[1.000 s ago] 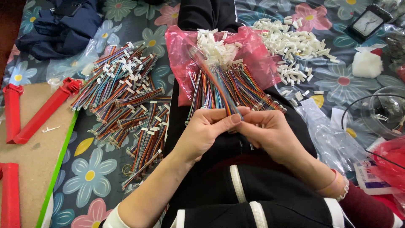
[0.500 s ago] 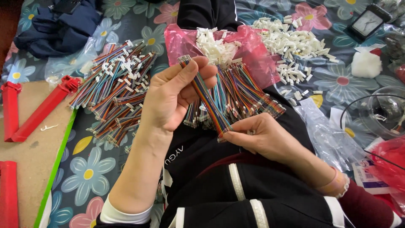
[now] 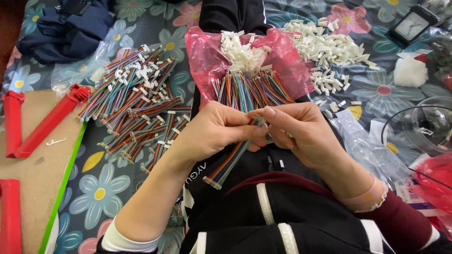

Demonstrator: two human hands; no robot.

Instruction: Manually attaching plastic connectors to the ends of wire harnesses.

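Observation:
My left hand (image 3: 214,131) grips a flat rainbow ribbon cable (image 3: 230,162), which hangs down and to the left over my dark-clothed lap. My right hand (image 3: 296,131) pinches the cable's upper end, fingers touching the left hand's fingertips. Just beyond both hands lies a fan of loose multicoloured cables (image 3: 252,89) on a pink plastic bag (image 3: 205,59), with a small heap of white plastic connector housings (image 3: 240,51) on the bag's far part.
A pile of finished cables with white connectors (image 3: 134,108) lies left on the flowered cloth. More white housings (image 3: 325,47) lie at the back right. Red plastic bars (image 3: 44,124) rest on a cardboard sheet at left. A clear bowl (image 3: 421,127), a small clock (image 3: 412,23) and clear bags sit right.
My left hand, which was raised holding a cable up half a second ago, has come down to meet the right hand, and the cable now hangs below both hands.

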